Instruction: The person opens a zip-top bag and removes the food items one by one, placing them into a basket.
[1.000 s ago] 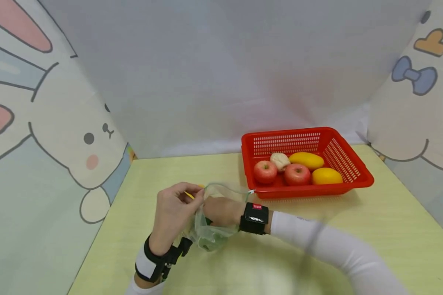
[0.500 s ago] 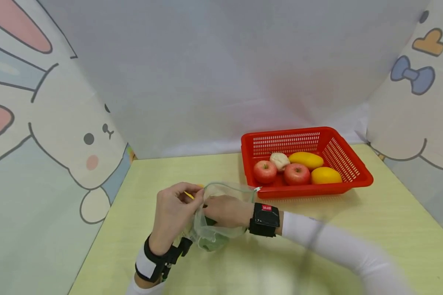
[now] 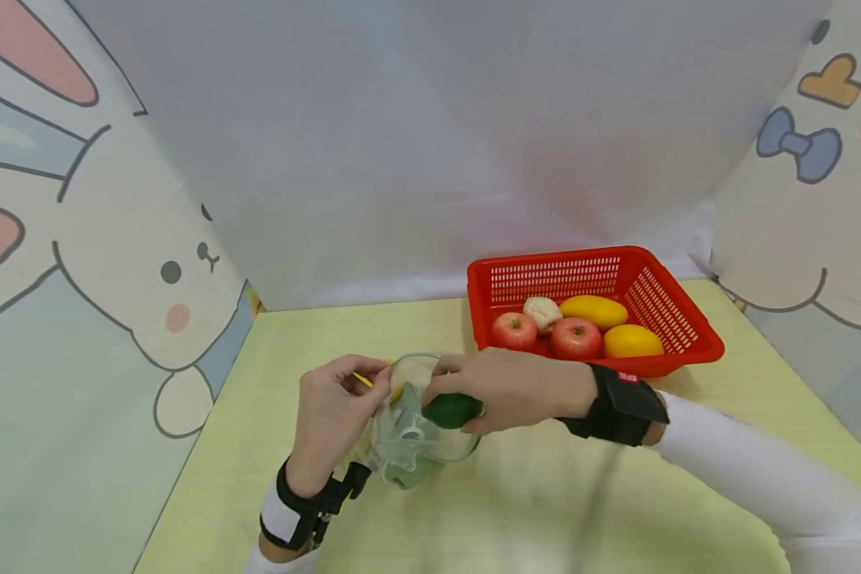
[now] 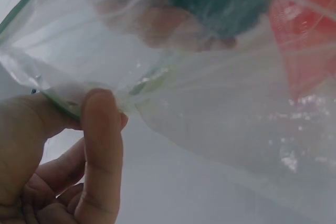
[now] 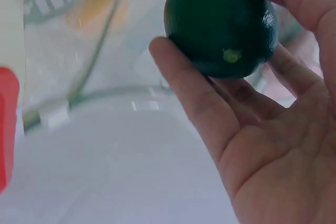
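A clear plastic bag with a green-edged mouth and printed patches is near the middle of the table. My left hand pinches its rim at the left; the left wrist view shows the thumb and a finger on the green edge. At the bag's mouth, my right hand holds a smooth, glossy dark green fruit in its fingers. In the right wrist view the fruit is rounded with a pale stem spot. Something yellow shows behind the left fingers; its kind is unclear.
A red perforated basket stands at the back right, beyond my right forearm. Inside are two apples, a whitish lump, a yellow mango-like fruit and a yellow lemon-like fruit. Cloth walls enclose the table.
My right hand has drawn back to the right and up out of the bag, and the dark green fruit now shows in its fingers. The left hand has kept its pinch on the rim.
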`<state>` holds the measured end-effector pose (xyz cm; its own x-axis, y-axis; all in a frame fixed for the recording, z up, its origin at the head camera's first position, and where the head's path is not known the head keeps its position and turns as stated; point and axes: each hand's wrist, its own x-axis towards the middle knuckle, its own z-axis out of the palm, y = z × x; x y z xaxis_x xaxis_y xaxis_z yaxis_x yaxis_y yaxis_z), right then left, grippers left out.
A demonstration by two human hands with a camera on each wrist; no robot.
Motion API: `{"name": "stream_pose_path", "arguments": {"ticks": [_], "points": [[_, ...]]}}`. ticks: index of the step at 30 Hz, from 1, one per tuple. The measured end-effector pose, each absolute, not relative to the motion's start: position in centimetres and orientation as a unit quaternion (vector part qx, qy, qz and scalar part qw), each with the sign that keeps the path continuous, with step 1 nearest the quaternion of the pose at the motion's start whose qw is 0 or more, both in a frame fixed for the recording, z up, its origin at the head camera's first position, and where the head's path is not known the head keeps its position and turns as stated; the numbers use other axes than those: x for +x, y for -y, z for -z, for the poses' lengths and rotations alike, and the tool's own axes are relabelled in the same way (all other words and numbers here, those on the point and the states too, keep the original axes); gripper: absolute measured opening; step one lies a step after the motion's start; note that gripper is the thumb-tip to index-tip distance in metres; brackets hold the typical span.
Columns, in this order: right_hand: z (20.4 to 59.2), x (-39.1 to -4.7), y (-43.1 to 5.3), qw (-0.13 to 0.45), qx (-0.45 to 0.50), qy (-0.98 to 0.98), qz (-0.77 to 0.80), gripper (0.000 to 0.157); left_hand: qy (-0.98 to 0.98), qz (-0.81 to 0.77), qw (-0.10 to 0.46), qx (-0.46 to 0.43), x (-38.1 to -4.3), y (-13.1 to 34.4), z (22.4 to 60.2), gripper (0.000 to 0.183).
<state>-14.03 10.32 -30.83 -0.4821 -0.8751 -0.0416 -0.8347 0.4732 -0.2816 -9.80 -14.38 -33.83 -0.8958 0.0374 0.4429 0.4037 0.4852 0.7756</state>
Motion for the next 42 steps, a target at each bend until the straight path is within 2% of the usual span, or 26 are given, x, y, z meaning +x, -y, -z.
{"name": "stream_pose_path", "arguments": {"ticks": [7, 12, 15, 21, 30, 42], "points": [[28.0, -14.9, -14.0, 0.058, -0.497, -0.843, 0.197, 0.051, 0.842, 0.490, 0.188, -0.127, -9.8, 14.5, 33.9, 0.008], [27.5, -18.0, -16.1, 0.031, -0.436, -0.867, 0.237, 0.050, 0.841, 0.492, 0.186, -0.127, -9.8, 14.5, 33.9, 0.007], [28.0, -20.6, -17.1, 0.039, -0.382, -0.888, 0.252, 0.049, 0.840, 0.494, 0.181, -0.128, -9.8, 14.5, 33.9, 0.006], [30.8, -26.2, -18.4, 0.046, -0.323, -0.921, 0.215, 0.045, 0.839, 0.495, 0.187, -0.129, -9.7, 14.5, 33.8, 0.007], [36.4, -33.2, -18.6, 0.072, -0.264, -0.947, 0.170, 0.049, 0.834, 0.503, 0.186, -0.129, -9.7, 14.6, 33.8, 0.006], [40.1, -35.7, -18.7, 0.076, -0.222, -0.960, 0.153, 0.049, 0.835, 0.499, 0.190, -0.135, -9.8, 14.5, 33.9, 0.007]]}}
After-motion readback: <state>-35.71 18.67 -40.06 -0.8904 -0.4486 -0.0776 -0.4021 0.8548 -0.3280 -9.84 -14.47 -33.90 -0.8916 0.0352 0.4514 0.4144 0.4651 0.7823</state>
